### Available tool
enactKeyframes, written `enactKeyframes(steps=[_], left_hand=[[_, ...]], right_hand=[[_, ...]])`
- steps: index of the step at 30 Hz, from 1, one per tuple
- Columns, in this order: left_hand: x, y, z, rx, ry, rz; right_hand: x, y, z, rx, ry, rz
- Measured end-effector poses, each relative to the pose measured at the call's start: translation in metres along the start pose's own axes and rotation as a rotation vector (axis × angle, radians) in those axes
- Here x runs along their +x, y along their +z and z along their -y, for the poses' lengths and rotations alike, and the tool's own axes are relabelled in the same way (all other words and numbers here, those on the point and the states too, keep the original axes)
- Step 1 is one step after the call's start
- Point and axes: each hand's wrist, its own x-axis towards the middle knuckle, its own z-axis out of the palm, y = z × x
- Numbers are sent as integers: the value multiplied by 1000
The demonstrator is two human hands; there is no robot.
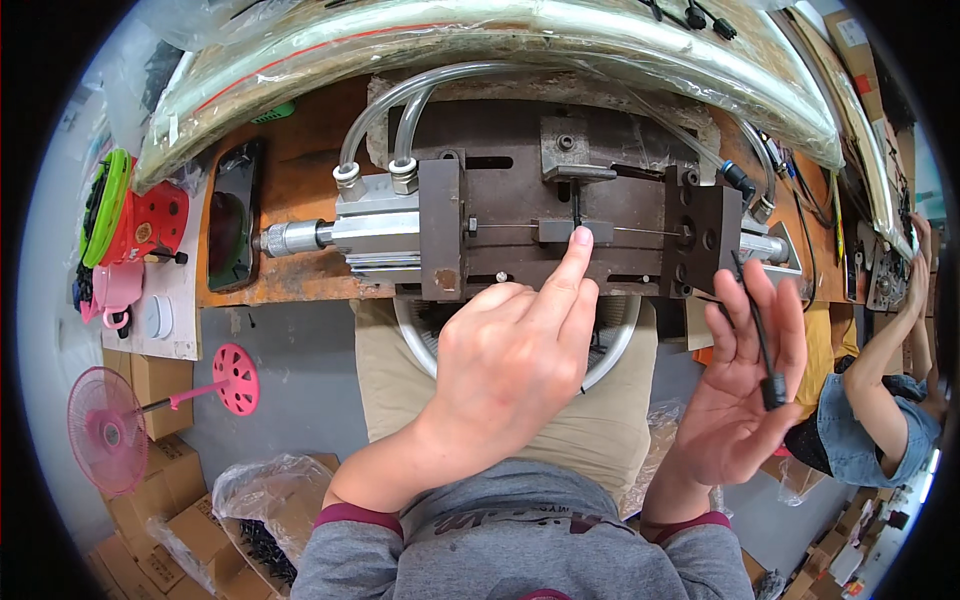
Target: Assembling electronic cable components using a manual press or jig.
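Observation:
My left hand (515,365) reaches up over my lap, its index fingertip pressing on the small block at the middle of a dark metal press fixture (520,195) where a thin black part (578,205) stands upright. My right hand (745,385) is held beside it with fingers spread, a black cable piece (760,340) with a thick plug end lying between its fingers. The fixture sits on a rusty orange bench (300,180) and has a silver pneumatic cylinder (345,235) on its left with clear hoses.
A black phone (235,215) lies on the bench at left. Clear plastic sheeting (480,35) covers goods behind the fixture. A pink fan (110,430), cardboard boxes and a bag of black parts (265,510) stand on the floor. Another person's arm (880,370) is at right.

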Motion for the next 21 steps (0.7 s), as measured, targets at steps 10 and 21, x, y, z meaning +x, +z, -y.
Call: enactKeyframes(steps=[10, 21], left_hand=[[-2, 0, 2, -25, -5, -4], [-41, -19, 5, -407, 79, 310]], right_hand=[[6, 2, 4, -552, -275, 278], [17, 21, -20, -858, -397, 573]])
